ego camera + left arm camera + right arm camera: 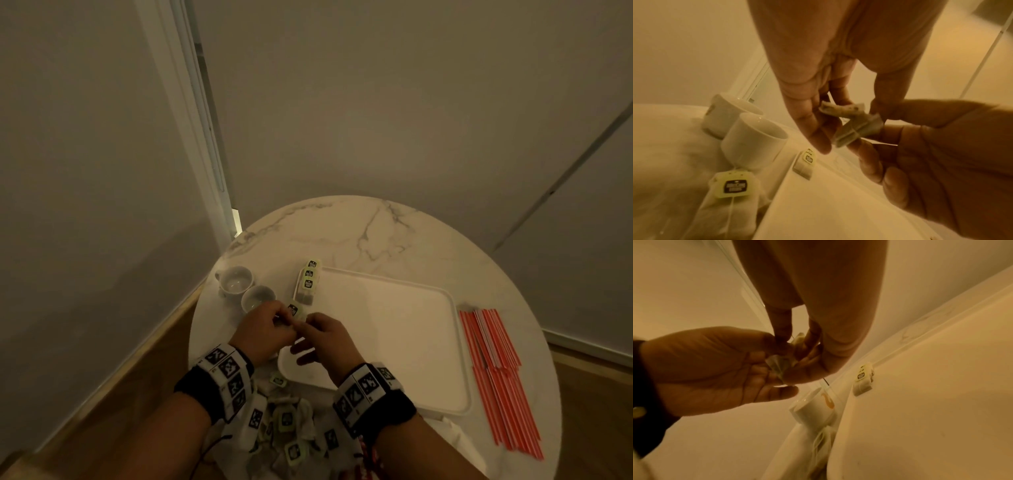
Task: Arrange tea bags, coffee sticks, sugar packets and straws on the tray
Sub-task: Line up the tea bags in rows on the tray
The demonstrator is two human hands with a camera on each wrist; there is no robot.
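2 cups, 1 tray

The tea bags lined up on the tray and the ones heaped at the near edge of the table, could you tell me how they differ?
The tea bags on the tray lie flat in a neat overlapping row along its left rim; the heaped tea bags are jumbled on the table, outside the tray. The row holds few bags, the heap many more. Both carry pale green tags with dark labels.

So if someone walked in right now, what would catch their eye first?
Probably the two hands meeting over the near-left corner of the white rectangular plastic tray, left hand and right hand together pinching one small paper tea bag. Next, the bright red-and-white striped paper straws lying on the round marble table, right of the tray.
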